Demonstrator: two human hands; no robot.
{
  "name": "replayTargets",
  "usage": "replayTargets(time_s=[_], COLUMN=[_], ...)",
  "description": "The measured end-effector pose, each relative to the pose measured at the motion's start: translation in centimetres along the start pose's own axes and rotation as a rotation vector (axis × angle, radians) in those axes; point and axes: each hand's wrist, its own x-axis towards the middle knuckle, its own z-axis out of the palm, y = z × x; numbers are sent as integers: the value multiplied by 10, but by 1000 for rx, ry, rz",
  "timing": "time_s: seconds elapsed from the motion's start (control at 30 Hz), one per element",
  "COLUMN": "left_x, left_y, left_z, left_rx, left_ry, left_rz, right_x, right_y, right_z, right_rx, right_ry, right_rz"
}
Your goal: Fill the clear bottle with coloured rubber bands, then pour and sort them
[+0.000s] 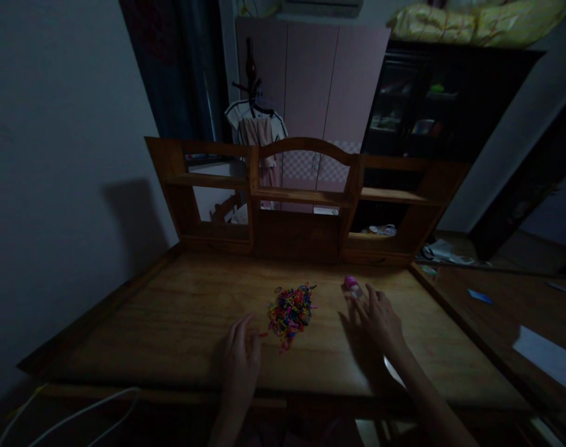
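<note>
A heap of small colourful loops (290,313), too small to tell whether clips or bands, lies on the wooden desk (180,329). My left hand (241,351) rests just left of it, fingers loosely curved and thumb apart, with nothing visibly held. One red piece (263,334) lies by its fingertips; whether they touch it I cannot tell. To the right of the heap lies a small clear container with a pink top (350,282). Over its near end my right hand (380,320) reaches with spread fingers; contact is unclear.
A wooden shelf unit (301,197) rises along the desk's far edge. White wall (69,155) bounds the left side. A brown surface with a white sheet (548,357) adjoins on the right. Some white cable (92,400) hangs at the front left. Part of a white object (393,372) shows beneath my right forearm.
</note>
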Motion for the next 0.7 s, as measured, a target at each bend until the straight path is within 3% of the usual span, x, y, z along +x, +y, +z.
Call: replayTargets(time_s=[0.1,0.23,0.33,0.7], left_x=[0,0,1,3], left_y=[-1,-2,-4,-16], left_z=[0,-2,-2,-2], left_rx=[-38,-95,-129,-63], left_ry=[-15,-81,-95,-201], left_rz=[-36,-70,-84,-53], right_x=[-1,-5,-12,-16], right_y=[-2,-15,-24,4], right_z=[-9,-22,-25,4], right_rx=[39,237,364,412], right_ry=[63,207,237,306], right_rz=[-33,69,64,181])
